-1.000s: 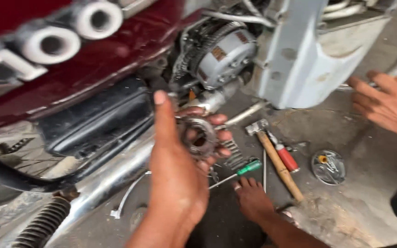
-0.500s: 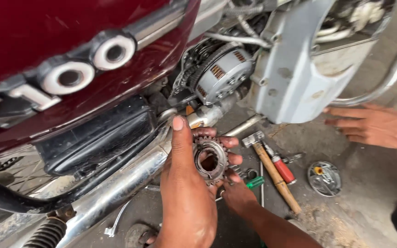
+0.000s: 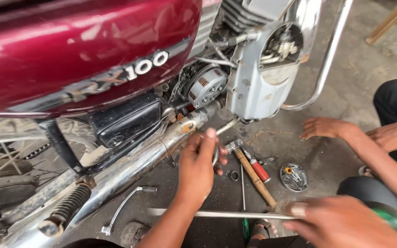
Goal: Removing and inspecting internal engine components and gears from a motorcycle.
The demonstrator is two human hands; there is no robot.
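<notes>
Chrome exhaust pipe (image 3: 129, 163) is sitting just left of the left hand (image 3: 197, 167), fingers still clenching the sprocket ring (image 3: 216, 155), while the right hand (image 3: 341, 222) has now come in gripping a long screwdriver (image 3: 217, 214) below it.

- The left hand (image 3: 197, 167) is raised at the end of a forearm that runs up from the lower edge of view, back of the hand toward the camera.
- Its fingers (image 3: 210, 138) curl closed in a grip, the fingertips showing past the far side.
- The right hand (image 3: 341, 222) lies low and blurred, knuckles up, fingers closed in a grip.
</notes>
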